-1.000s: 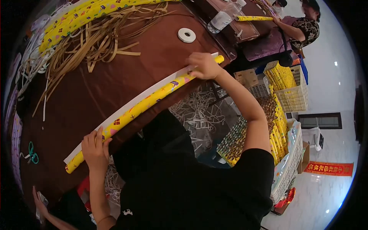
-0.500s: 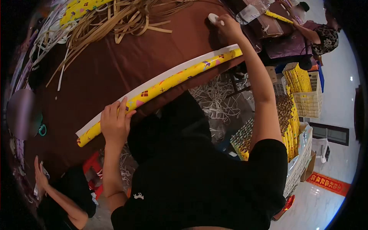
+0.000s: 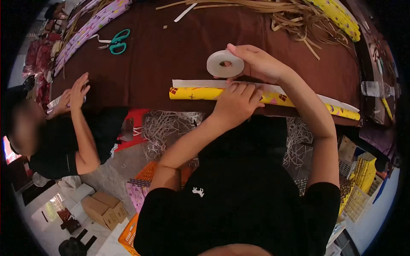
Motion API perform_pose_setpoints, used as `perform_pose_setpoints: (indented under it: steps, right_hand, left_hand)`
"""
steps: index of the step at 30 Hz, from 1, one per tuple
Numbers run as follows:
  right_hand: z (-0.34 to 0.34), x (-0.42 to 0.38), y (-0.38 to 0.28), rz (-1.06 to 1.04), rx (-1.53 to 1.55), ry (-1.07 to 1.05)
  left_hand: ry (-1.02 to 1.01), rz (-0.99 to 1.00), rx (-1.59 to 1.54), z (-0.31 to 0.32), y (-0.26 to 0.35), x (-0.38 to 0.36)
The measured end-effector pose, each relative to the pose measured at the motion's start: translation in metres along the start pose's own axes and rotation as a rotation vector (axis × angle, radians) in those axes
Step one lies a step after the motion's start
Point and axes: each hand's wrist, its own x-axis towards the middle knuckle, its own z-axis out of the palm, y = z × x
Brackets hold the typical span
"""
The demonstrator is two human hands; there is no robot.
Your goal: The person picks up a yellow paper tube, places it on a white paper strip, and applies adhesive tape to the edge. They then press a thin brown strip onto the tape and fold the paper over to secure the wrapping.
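Note:
A long roll of yellow patterned wrapping paper (image 3: pixel 194 93) lies along the table's near edge, with a strip of its white inner side showing along the far side. My left hand (image 3: pixel 240 102) presses on the middle of the roll, its fingers curled over the top. Just beyond it, my right hand (image 3: pixel 262 64) holds a roll of whitish tape (image 3: pixel 212 65) by its rim. The tape stands over the paper's white edge, close to my left fingertips. Whether a strip is pulled off the tape cannot be made out.
Green-handled scissors (image 3: pixel 118 42) lie at the left, near purple patterned rolls (image 3: pixel 92 25). Brown strips (image 3: pixel 294 25) and yellow rolls (image 3: pixel 341 21) are at the far right, a plastic bottle (image 3: pixel 376 89) at the right edge. A co-worker's hands (image 3: pixel 77 91) rest on the table at left.
My right hand has brought the tape from the far right end to the middle of the roll, near my left hand. My view has turned to the left.

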Motion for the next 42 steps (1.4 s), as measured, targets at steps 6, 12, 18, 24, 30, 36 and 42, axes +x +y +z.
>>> perform_pose_setpoints:
  steps: [6, 12, 18, 24, 30, 36, 42]
  right_hand:
    - [0.004, -0.005, 0.002, 0.088, 0.271, -0.027]
    - [-0.008, -0.003, 0.011, -0.239, -0.092, -0.109]
    - [-0.009, 0.000, 0.015, -0.451, -0.188, -0.088]
    - [-0.004, 0.004, 0.025, -0.681, -0.419, 0.015]
    - [-0.001, 0.000, 0.032, -0.982, -1.238, 0.214]
    - [0.006, -0.002, 0.037, -1.146, -1.220, 0.320]
    - [0.007, -0.006, 0.035, -1.166, -1.310, 0.319]
  left_hand:
    - [0.015, -0.022, -0.011, 0.000, -0.001, 0.001]
    - [0.013, 0.007, 0.017, 0.001, -0.001, 0.002]
    - [-0.023, -0.004, -0.025, -0.002, -0.001, 0.002]
    - [0.488, -0.343, -0.125, -0.048, 0.004, -0.017]
    - [0.457, -0.536, -0.238, -0.042, -0.006, -0.027]
    - [0.562, -0.484, -0.109, -0.042, 0.000, -0.023]
    - [0.483, -0.410, -0.107, -0.048, -0.001, -0.024]
